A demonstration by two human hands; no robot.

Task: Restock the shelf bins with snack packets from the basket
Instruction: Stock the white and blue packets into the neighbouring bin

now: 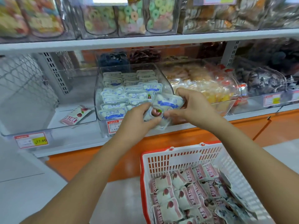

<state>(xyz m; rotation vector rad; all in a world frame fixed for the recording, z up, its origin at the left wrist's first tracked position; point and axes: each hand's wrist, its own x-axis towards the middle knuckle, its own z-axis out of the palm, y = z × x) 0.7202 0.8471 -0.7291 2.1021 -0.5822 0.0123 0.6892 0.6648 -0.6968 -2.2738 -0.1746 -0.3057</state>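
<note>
Left hand (139, 117) and right hand (192, 105) reach out past the basket (142, 175), nearest, low right: white mesh, red rim, part-filled with pink packets (168, 206) plus a few blue ones. Both hands grip a small bunch of blue-white packets (168, 103), fingers curled round it, just in front of the middle bin (100, 101). That bin holds rows of like packets. Next bin (32, 126) leftward: one lone packet (76, 115), pink, lying flat. Upper shelf (145, 39): clear tubs of ring sweets (129, 16).

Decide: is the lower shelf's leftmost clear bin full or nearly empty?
Nearly empty: the leftmost clear bin holds only one pink packet.
</note>
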